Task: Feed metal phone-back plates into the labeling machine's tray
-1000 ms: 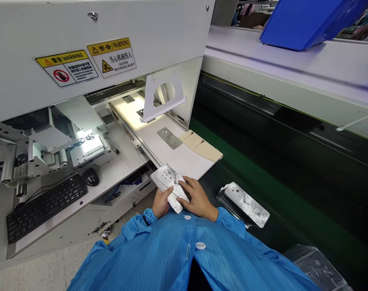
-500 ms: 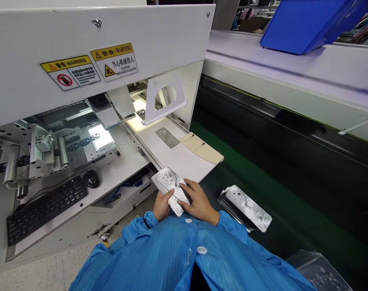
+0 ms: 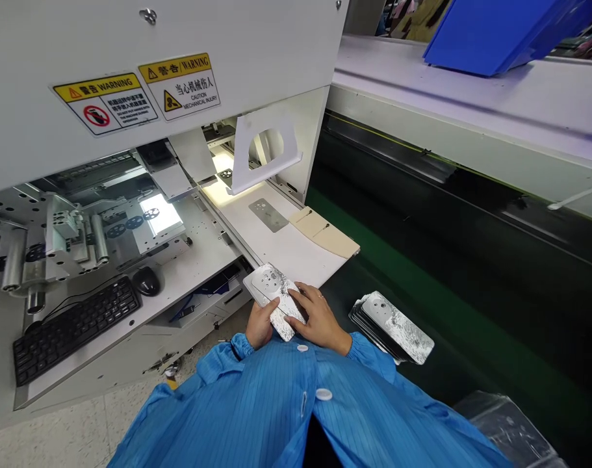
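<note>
Close to my body, a white phone back panel [image 3: 270, 284] with camera holes and a grey speckled pattern is held between my two hands. A line across it suggests a second panel overlapping it. My left hand [image 3: 260, 324] is closed on its near left edge, thumb lying on top. From the right, my right hand [image 3: 321, 320] grips the same panel with fingertips on its face and edge. Right of my hands lies a stack of similar panels [image 3: 393, 325] on the dark green surface. Beyond my hands, a grey flat panel [image 3: 268, 215] with holes rests on the white machine tray [image 3: 296, 255].
The white machine [image 3: 257, 39] with warning labels overhangs the tray. A keyboard [image 3: 76, 328] and mouse [image 3: 146, 281] sit at the left. The dark conveyor belt [image 3: 451, 273] runs along the right, below a blue bin [image 3: 500, 39]. A clear plastic bag [image 3: 507, 429] lies near right.
The view has shifted slightly, so the machine and the stack appear a little higher. Both hands keep the panel in nearly the same grip.
</note>
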Tool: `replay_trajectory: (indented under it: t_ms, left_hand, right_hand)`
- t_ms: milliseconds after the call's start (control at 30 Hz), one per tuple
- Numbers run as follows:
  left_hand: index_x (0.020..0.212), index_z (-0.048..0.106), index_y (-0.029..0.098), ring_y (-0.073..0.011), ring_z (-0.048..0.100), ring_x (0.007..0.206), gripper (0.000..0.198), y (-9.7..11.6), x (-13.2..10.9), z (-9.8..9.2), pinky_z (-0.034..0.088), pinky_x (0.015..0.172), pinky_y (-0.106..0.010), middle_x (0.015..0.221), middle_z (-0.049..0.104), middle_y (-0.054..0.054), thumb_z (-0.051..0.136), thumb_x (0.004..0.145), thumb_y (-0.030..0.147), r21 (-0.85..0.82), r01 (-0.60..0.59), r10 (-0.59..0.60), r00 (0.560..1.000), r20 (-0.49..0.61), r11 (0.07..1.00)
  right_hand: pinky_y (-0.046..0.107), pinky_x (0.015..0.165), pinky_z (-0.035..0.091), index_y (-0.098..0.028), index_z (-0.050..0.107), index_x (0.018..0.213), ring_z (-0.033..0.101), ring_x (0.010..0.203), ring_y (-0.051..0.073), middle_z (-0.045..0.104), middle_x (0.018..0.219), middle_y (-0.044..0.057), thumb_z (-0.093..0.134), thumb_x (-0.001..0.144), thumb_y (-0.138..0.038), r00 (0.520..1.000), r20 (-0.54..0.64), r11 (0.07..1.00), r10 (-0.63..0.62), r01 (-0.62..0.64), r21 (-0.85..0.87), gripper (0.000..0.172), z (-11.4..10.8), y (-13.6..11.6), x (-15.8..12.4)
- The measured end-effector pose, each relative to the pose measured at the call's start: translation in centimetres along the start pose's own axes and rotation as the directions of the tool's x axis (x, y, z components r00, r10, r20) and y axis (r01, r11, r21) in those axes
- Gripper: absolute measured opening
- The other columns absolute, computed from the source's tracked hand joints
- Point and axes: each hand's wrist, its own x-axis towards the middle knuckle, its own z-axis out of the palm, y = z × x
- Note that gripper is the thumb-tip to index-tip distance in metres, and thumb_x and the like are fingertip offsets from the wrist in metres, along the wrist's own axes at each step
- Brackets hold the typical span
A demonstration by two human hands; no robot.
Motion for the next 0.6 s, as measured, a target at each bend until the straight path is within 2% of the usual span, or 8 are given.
replay_trajectory:
  t_ms: [400,600]
  left_hand:
    - [0.108,0.063,0.015,-0.0299,0.062,0.101,0.062,0.13,-0.25,0.17,0.041,0.095,-0.042,0.093,0.072,-0.009,0.08,0.051,0.032,-0.018,0.016,-0.016,0.999,-0.041,1.0]
    - [0.114,0.06,0.016,-0.0303,0.06,0.105,0.063,0.04,-0.19,-0.02,0.041,0.095,-0.043,0.099,0.071,-0.01,0.078,0.056,0.032,-0.007,0.012,-0.012,1.0,-0.014,1.0]
  right_hand:
    - [0.048,0.097,0.04,-0.02,0.049,0.128,0.043,0.119,0.03,0.046,0.132,0.015,0.06,0.08,-0.045,1.0,-0.002,1.0,-0.009,0.009,0.003,0.056,0.03,-0.08,-0.21]
    - [0.048,0.096,0.041,-0.021,0.048,0.129,0.044,0.119,0.03,0.046,0.131,0.014,0.059,0.08,-0.046,1.0,0.0,1.0,-0.013,0.013,-0.019,0.056,0.09,-0.08,-0.18]
